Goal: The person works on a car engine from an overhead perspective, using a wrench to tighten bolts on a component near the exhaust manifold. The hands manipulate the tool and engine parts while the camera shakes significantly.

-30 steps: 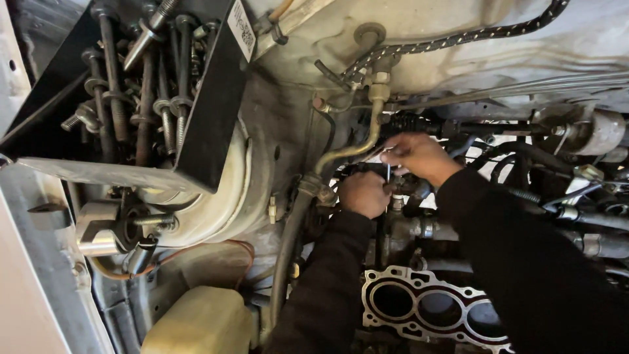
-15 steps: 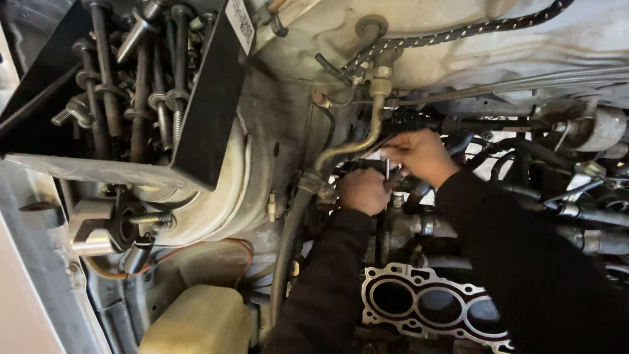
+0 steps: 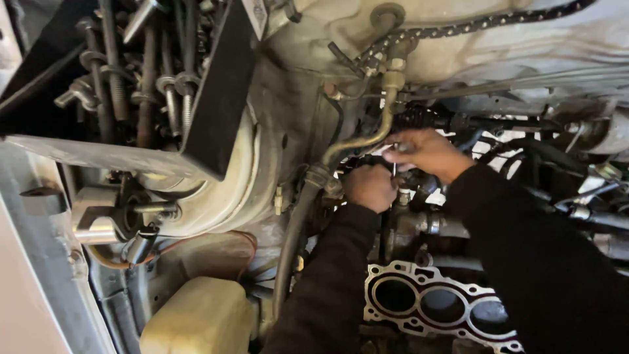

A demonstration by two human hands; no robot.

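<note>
Both my hands work deep in a car's engine bay, in black sleeves. My left hand (image 3: 369, 187) is closed into a fist around a small part beside the curved metal pipe (image 3: 357, 141). My right hand (image 3: 422, 152) pinches a thin silver tool (image 3: 394, 168) that points down between the two hands. What the tool's tip touches is hidden by my fingers. Below my arms lies the bare engine block (image 3: 432, 308) with its round cylinder bores.
A black tray (image 3: 216, 105) full of long bolts and sockets sits at the upper left. A yellowish plastic reservoir (image 3: 196, 318) is at the bottom left. A braided hose (image 3: 472, 27) runs along the top, a rubber hose (image 3: 291, 242) drops left of my arm, and hoses and wiring (image 3: 583, 196) crowd the right.
The view has drifted slightly, and my hands sit a little lower in the picture. Both hands keep the same grip at the same spot by the pipe.
</note>
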